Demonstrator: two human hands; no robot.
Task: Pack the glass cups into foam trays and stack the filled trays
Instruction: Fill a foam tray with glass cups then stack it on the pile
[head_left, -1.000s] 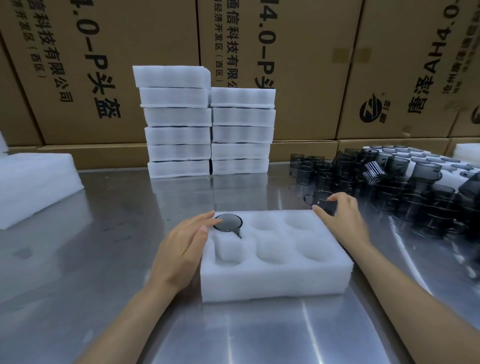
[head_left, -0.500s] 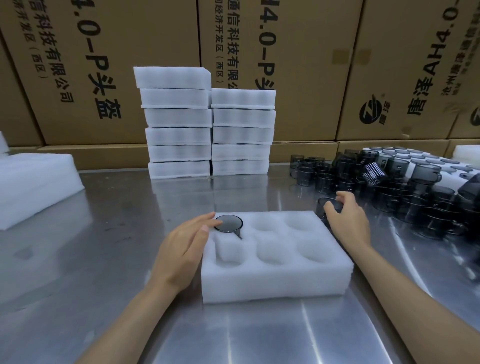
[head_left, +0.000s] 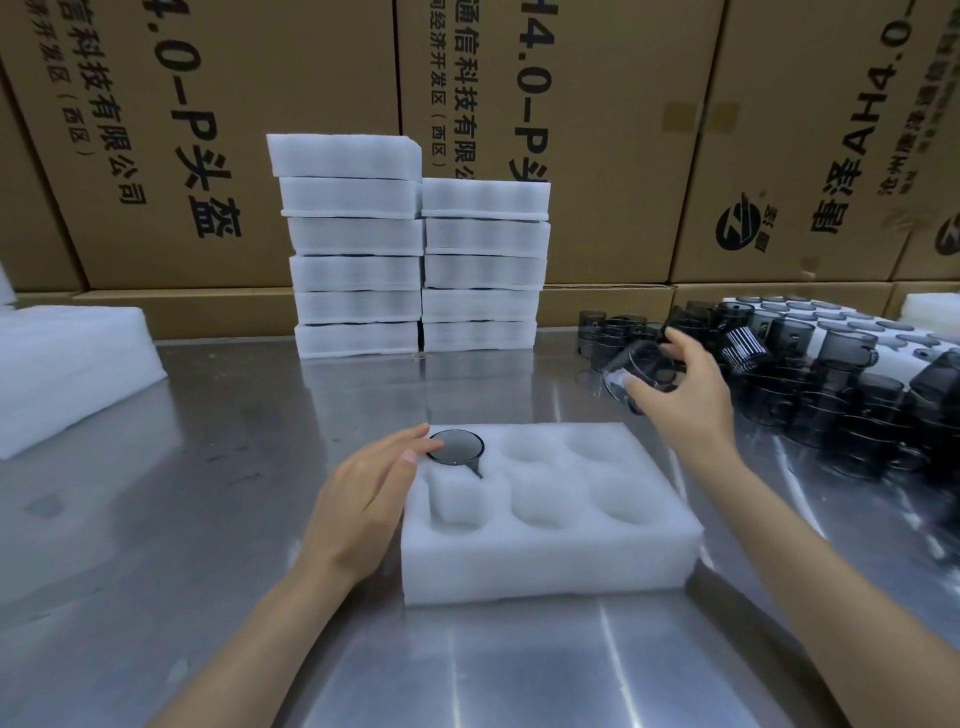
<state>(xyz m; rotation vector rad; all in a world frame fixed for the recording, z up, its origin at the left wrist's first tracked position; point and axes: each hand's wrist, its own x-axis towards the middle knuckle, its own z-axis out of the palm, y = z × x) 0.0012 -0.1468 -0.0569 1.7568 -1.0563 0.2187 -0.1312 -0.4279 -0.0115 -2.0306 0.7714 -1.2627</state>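
Steel table (head_left: 156, 545), cardboard boxes (head_left: 260, 130) behind. Loose foam (head_left: 62, 374) cut off at left edge. Left hand (head_left: 363, 499) flat, fingers straight, against foam tray (head_left: 545, 551), fingertips at seated cup (head_left: 455, 447) in far-left pocket. Filled tray stacks (head_left: 415, 249) behind. Right hand (head_left: 680, 395) grips tilted glass cup (head_left: 636, 371), blurred, beyond the tray. Cup pile (head_left: 831, 384) runs off right.

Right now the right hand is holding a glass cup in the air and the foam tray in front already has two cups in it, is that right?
Not quite. The head view shows one seated cup in the tray, in its far-left pocket; the other pockets hold none. The right hand does hold a glass cup in the air.
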